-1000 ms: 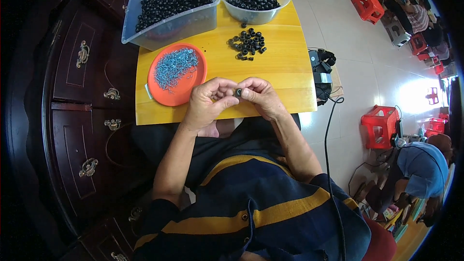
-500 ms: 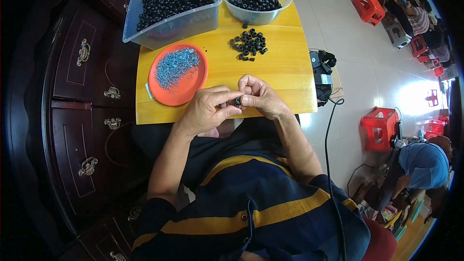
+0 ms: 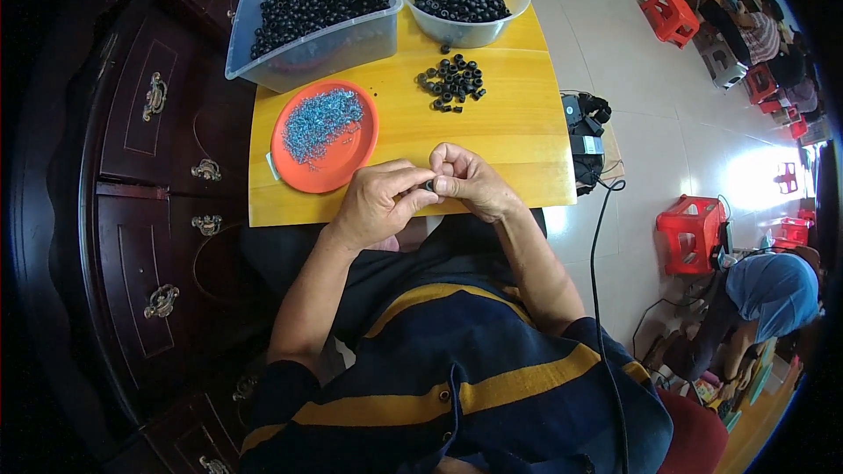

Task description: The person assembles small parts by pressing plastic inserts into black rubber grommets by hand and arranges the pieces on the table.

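Observation:
Above the near edge of the yellow table my left hand [image 3: 379, 203] pinches a small black cap-like part [image 3: 429, 185] between thumb and fingers. My right hand [image 3: 474, 186] meets it from the other side, thumb and fingertips closed on the same part. Fingers cover most of it. Whether a smaller piece is also in the right fingertips cannot be made out. Just left of my hands lies an orange-red plate [image 3: 347, 162] bearing a heap of tiny bluish metal pieces [image 3: 320, 123]. Beyond my hands several loose black caps [image 3: 455, 81] are scattered on the wood.
A large clear bin [image 3: 338, 63] and a round clear tub [image 3: 470, 32], both full of black parts, stand at the table's far side. Dark drawers [image 3: 132, 211] line the left. A black cable [image 3: 595, 263] hangs on the right. Red stools [image 3: 689, 233] and other people are farther right.
Both hands stay together at nearly the same spot, and the black part has turned slightly in the fingertips. At the far right, a person in blue has shifted.

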Demonstrator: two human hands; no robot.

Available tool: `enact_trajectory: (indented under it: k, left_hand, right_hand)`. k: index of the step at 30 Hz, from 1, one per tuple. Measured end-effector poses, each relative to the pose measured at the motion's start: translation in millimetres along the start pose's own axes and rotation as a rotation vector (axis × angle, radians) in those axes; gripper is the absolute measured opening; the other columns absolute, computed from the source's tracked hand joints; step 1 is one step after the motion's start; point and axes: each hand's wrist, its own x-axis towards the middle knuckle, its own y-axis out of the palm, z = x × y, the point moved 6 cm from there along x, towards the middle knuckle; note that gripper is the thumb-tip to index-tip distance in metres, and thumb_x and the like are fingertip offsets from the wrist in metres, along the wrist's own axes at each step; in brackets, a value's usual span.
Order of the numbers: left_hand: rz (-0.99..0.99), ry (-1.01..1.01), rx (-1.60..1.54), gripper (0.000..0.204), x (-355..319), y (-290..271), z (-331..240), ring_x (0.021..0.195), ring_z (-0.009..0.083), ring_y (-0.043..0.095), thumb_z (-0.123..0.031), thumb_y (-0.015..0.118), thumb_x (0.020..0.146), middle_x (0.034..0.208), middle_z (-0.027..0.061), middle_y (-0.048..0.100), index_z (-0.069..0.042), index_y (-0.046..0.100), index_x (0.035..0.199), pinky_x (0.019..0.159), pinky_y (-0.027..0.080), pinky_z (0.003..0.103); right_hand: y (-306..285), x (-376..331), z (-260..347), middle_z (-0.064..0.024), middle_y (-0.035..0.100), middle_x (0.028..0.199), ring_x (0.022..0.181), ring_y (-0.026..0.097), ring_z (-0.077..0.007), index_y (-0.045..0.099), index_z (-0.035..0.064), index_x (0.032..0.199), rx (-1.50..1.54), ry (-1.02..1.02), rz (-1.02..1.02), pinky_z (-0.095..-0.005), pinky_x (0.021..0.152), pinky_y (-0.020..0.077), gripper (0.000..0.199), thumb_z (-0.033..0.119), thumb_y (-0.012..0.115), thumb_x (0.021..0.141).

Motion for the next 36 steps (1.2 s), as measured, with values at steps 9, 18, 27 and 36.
enact_trajectory:
  k: [9,18,27,36]
  left_hand:
    - [-0.026,0.015,0.091,0.028,0,-3,1,0.070,0.0242,0.066,-0.009,0.080,0.079,0.082,0.0085,0.066,-0.005,0.071,0.105,0.062,0.051,0.034]
    - [-0.078,-0.268,-0.175,0.036,-20,7,23,0.061,0.0122,0.059,-0.013,0.083,0.080,0.083,0.0064,0.065,-0.003,0.070,0.112,0.059,0.049,0.030]
    - [-0.227,-0.285,-0.045,0.015,-43,17,66,0.062,0.0236,0.062,-0.012,0.067,0.093,0.069,0.0127,0.063,0.000,0.064,0.084,0.060,0.049,0.034]
    - [-0.283,-0.324,-0.079,0.007,-49,24,79,0.067,0.0231,0.067,-0.006,0.068,0.088,0.078,0.0120,0.068,-0.001,0.067,0.094,0.064,0.051,0.034]
  right_hand:
    - [3,3,1,-0.0002,0.065,0.090,0.082,0.060,-0.0090,0.054,0.0088,0.105,0.063,-0.036,0.001,-0.0226,0.076,0.0476,0.025,0.017,0.074,0.092]
    - [-11,9,22,0.0019,0.062,0.087,0.080,0.059,-0.0079,0.058,0.0089,0.104,-0.236,0.052,-0.003,-0.0232,0.076,0.0478,0.016,0.011,0.070,0.093]
    - [-67,92,135,-0.0013,0.062,0.093,0.077,0.060,-0.0101,0.063,0.0036,0.109,-0.565,-0.319,-0.526,-0.0239,0.071,0.0484,0.016,0.013,0.065,0.097]
    - [-87,62,124,-0.0105,0.065,0.124,0.100,0.066,-0.0159,0.054,0.0007,0.136,-0.725,-0.698,-0.795,-0.0288,0.085,0.0527,0.044,0.008,0.065,0.094]
